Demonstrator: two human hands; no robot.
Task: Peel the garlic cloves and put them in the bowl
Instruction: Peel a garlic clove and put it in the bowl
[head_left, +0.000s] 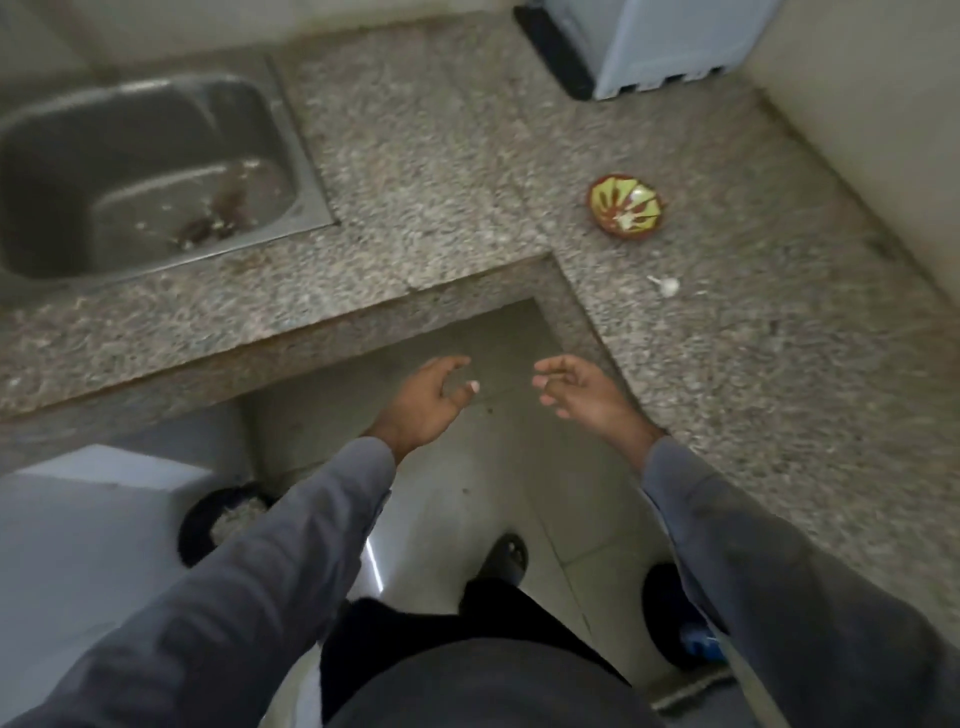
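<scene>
Garlic (668, 286) lies right of centre, below the bowl (627, 207), unpeeled I judge. Both hands, left (431, 400) and right (576, 392), hang loosely curled, holding nothing. Next: reach and pinch it.

A speckled grey granite worktop (441, 171) runs in an L shape, its thick front edge turning a corner near the middle of the view. Set into it at the left is a stainless steel sink (130, 166) with brownish scraps lying on its wet floor. At the far edge stands a pale blue plastic box (670, 41) with a black part beside it. Below the worktop lies a pale tiled floor (467, 499). A white cabinet-like block (78, 525) fills the lower left, next to a black round bin (218, 519) holding pale debris
</scene>
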